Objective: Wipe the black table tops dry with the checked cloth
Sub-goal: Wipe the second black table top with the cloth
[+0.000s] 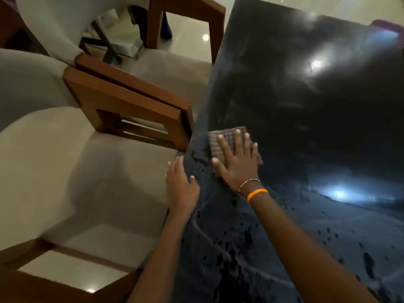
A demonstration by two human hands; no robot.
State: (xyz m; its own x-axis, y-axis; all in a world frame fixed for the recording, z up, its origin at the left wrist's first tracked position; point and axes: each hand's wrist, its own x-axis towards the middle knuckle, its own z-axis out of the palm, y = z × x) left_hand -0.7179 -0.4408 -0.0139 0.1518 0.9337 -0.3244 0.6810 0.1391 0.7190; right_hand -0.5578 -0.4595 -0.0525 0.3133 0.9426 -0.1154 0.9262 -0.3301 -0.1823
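The black table top (306,132) fills the right half of the view, glossy, with water drops and smears across its near part. A folded checked cloth (220,138) lies on it close to the left edge. My right hand (237,162) presses flat on the cloth with fingers spread and straight; beaded and orange bands circle the wrist. My left hand (181,184) rests on the table's left edge, fingers straight, holding nothing.
Two upholstered armchairs with wooden arms (131,99) stand tight against the table's left side. A pale tiled floor (190,33) shows beyond them. A pink-rimmed object (387,26) sits at the table's far right corner.
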